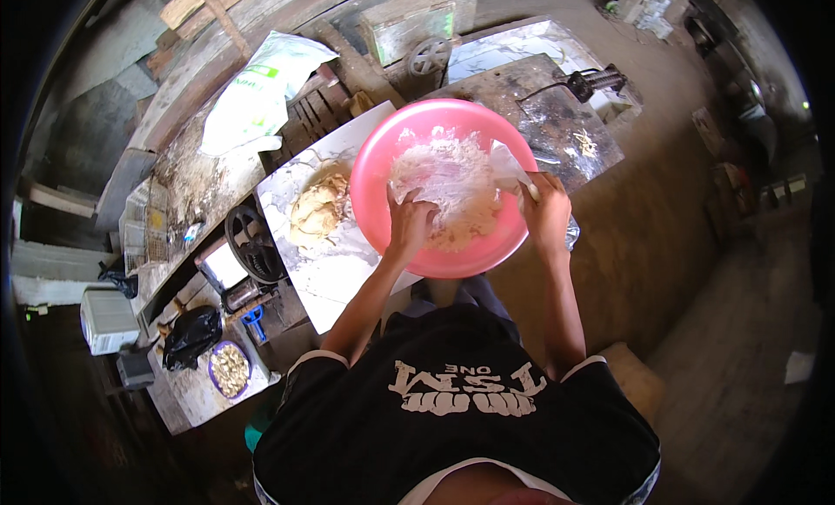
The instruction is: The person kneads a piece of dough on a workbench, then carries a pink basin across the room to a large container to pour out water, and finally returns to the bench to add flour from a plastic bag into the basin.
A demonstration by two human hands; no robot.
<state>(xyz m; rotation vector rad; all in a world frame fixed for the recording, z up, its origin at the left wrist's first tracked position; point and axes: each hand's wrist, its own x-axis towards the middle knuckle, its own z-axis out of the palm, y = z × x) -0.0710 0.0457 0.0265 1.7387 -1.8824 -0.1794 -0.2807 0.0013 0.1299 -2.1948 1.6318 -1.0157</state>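
Note:
A wide pink basin (369, 157) stands in front of me, with a heap of white flour (448, 179) in it. Over the basin's near left part, my left hand (412, 220) reaches in, its fingers apart and touching the flour. At the right rim, my right hand (546, 205) is closed on a thin, whitish plastic bag (507, 167), part of which hangs over the flour. Left of the basin, a lump of pale dough (318, 211) lies on a white marbled board (335, 287) dusted with flour.
To the left are a black handwheel (252, 244) on a machine and a purple-rimmed bowl (230, 370) of pale pieces beside a black plastic bag (192, 337). A white sack (261, 92) lies at the back left. A worn table (557, 105) extends behind the basin, with a dark tool (596, 83) on it.

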